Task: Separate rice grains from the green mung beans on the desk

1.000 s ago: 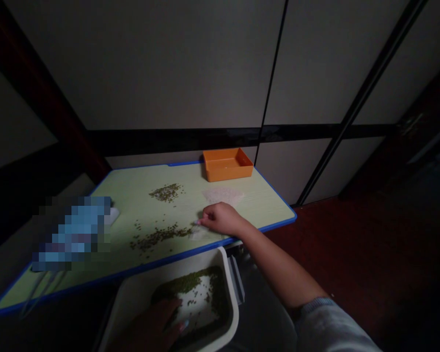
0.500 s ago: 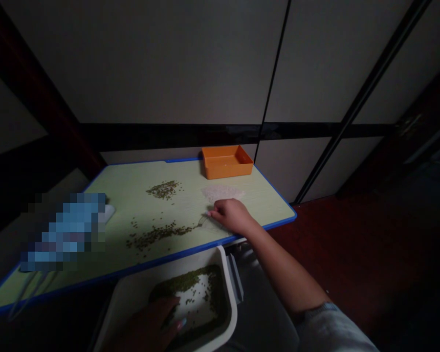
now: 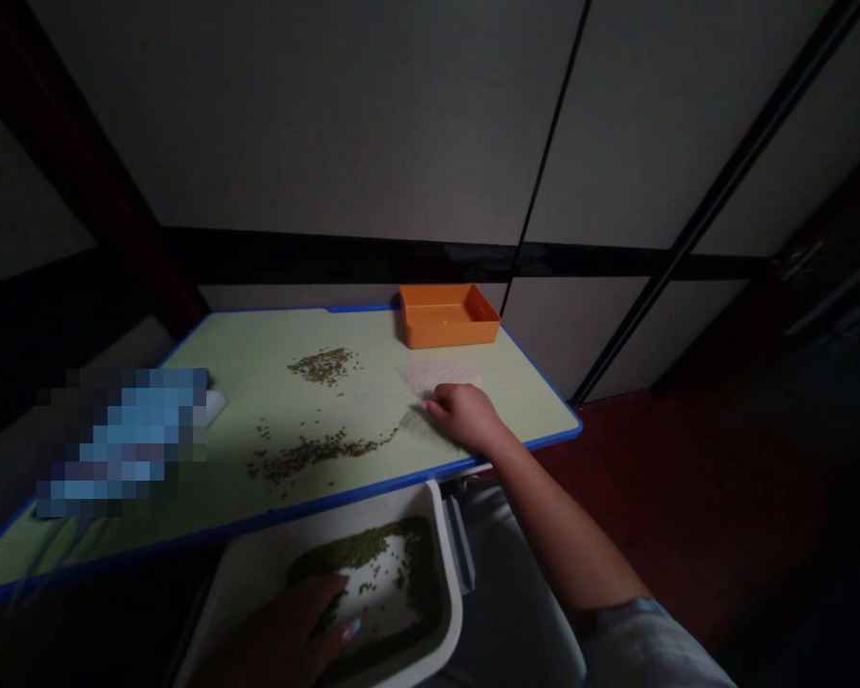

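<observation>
My right hand is closed above the pale green table top, at the near edge of a patch of small whitish grains. Thumb and fingers are pressed together; what they hold, if anything, is too small to make out. Thin grey curved lines show on the table under the hand. Left of it, a trail of small green beans ends close to these lines. My left hand is low inside a white tub, thumb and fingers apart, beside green beans. Shadow hides much of it.
An orange open box stands at the table's back right. A second bean cluster lies farther back. A blurred-out blue item is at the left. The table has a blue rim; cabinet panels rise behind.
My right hand has shifted slightly right and away from the trail's end. The view has tilted a little. My left hand stays in the tub.
</observation>
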Demonstrator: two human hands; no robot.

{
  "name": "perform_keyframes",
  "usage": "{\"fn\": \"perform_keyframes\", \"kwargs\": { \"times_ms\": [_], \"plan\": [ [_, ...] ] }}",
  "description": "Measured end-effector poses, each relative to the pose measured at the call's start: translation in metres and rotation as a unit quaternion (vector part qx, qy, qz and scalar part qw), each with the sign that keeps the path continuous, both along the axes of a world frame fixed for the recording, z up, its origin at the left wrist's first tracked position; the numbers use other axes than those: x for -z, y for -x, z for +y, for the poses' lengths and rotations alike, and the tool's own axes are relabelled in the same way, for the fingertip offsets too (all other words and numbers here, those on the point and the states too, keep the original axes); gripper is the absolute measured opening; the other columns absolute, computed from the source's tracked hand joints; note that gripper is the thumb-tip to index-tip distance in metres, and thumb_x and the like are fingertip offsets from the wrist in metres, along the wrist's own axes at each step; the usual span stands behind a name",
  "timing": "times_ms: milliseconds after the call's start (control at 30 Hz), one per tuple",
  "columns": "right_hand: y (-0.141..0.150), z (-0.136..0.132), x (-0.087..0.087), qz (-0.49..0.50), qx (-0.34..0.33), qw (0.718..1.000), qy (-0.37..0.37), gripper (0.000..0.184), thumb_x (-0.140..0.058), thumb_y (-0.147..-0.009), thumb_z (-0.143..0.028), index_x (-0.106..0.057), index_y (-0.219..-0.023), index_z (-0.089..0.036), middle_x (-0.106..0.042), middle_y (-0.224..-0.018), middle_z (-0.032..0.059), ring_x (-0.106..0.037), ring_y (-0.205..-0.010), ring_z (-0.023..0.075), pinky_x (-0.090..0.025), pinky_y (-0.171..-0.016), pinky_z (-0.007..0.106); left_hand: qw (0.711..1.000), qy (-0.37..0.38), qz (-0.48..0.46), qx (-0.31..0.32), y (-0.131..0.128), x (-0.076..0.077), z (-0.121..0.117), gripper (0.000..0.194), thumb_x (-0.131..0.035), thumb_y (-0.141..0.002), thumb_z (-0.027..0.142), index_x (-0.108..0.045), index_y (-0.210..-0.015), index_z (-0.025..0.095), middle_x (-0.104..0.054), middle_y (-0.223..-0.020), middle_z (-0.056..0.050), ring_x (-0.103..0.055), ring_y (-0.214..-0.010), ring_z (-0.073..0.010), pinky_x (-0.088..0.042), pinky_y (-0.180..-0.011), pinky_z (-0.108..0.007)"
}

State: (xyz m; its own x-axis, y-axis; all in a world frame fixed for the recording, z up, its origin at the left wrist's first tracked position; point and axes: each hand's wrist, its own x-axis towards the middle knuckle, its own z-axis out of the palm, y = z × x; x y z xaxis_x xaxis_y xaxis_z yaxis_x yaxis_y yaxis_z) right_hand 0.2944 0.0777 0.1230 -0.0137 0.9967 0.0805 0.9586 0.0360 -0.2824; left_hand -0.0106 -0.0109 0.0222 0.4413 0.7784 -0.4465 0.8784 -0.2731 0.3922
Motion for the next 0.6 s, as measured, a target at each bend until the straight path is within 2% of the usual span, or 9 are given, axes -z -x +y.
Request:
{"fn": "perform_keyframes", "kwargs": {
  "times_ms": [133,333,467,600],
  "plan": [
    [0.002,0.004,-0.005,-0.072,0.013,0.997,-0.001,0.037,-0.052,-0.107,-0.045,-0.077,-0.106,-0.018,-0.081,-0.105,0.0151,-0.073,-0.091,0.0249,-0.035,-0.067,0.031,1.000,-0.008,-0.011,-0.003,0.002,-0.001,-0.001,0.052,-0.053,-0.087,0.043,-0.068,-0.134,0.026,-0.070,-0.145,-0.007,-0.064,-0.136,-0.0262,-0.045,-0.120,-0.040],
    [-0.002,0.026,-0.013,-0.162,0.008,0.987,-0.004,0.041,-0.044,-0.110,-0.044,-0.073,-0.117,-0.015,-0.081,-0.107,0.0199,-0.075,-0.098,0.0273,-0.042,-0.084,0.034,1.000,-0.019,-0.025,-0.002,0.005,0.006,-0.002,0.053,-0.054,-0.086,0.047,-0.070,-0.132,0.026,-0.071,-0.144,-0.008,-0.064,-0.136,-0.0292,-0.046,-0.119,-0.044],
    [0.001,0.040,-0.016,-0.175,-0.022,0.984,-0.012,0.041,-0.046,-0.110,-0.046,-0.072,-0.117,-0.016,-0.081,-0.107,0.0189,-0.075,-0.101,0.0256,-0.041,-0.088,0.033,0.999,-0.027,-0.035,-0.006,0.004,0.007,-0.002,0.053,-0.054,-0.085,0.049,-0.071,-0.131,0.028,-0.073,-0.142,-0.007,-0.066,-0.133,-0.0281,-0.048,-0.117,-0.042],
    [0.008,0.042,-0.013,-0.156,-0.089,0.983,-0.025,0.039,-0.050,-0.109,-0.047,-0.074,-0.111,-0.017,-0.081,-0.103,0.0161,-0.075,-0.095,0.0245,-0.039,-0.086,0.032,0.999,-0.025,-0.036,-0.008,0.003,0.006,-0.002,0.053,-0.054,-0.085,0.049,-0.072,-0.130,0.028,-0.073,-0.141,-0.007,-0.067,-0.132,-0.0277,-0.049,-0.116,-0.041]
  ]
}}
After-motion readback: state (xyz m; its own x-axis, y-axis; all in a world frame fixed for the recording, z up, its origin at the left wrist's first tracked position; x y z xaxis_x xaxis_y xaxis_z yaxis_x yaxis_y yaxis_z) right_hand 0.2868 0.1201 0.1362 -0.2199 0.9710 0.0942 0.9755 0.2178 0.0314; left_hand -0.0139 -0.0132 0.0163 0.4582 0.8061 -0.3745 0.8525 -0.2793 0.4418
